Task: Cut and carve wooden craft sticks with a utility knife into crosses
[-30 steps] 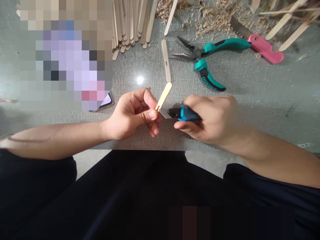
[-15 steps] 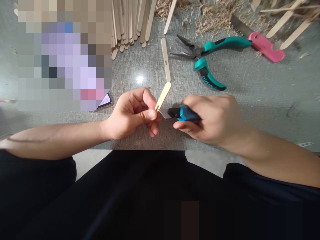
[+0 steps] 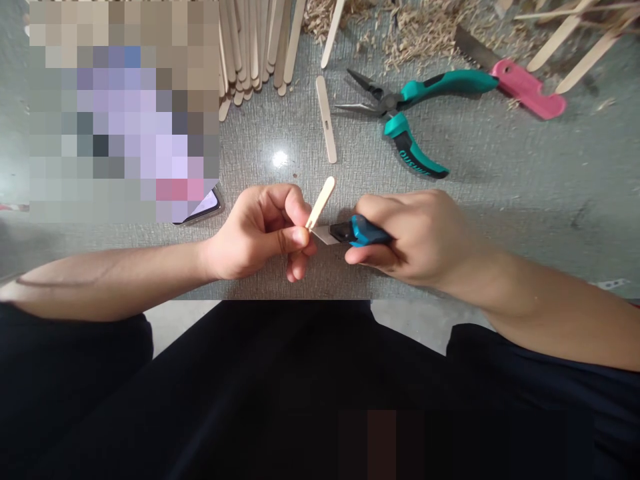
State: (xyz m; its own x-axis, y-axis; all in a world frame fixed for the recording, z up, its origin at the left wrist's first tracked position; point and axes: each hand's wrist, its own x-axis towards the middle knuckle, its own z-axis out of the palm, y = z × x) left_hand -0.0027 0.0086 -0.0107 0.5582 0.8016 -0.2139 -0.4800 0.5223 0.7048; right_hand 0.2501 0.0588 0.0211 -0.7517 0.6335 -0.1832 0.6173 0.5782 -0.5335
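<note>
My left hand pinches a wooden craft stick between thumb and fingers; its rounded end points up and to the right, and its lower part is hidden in my grip. A small notch or slot shows in the stick just above my thumb. Wrapped in my right hand is a utility knife with a blue and black body. Its blade tip meets the stick at the notch, close to my left thumb. Beyond the hands, another craft stick with a small slot in its middle lies on the table.
Teal-handled pliers lie spread on the grey table. Behind them are a pink folding saw and wood shavings. Several craft sticks are piled at the back. A phone shows partly beside a blurred area.
The held stick and the knife have shifted slightly down and left with both hands, leaving a gap to the slotted stick on the table. The blade stays at the notch.
</note>
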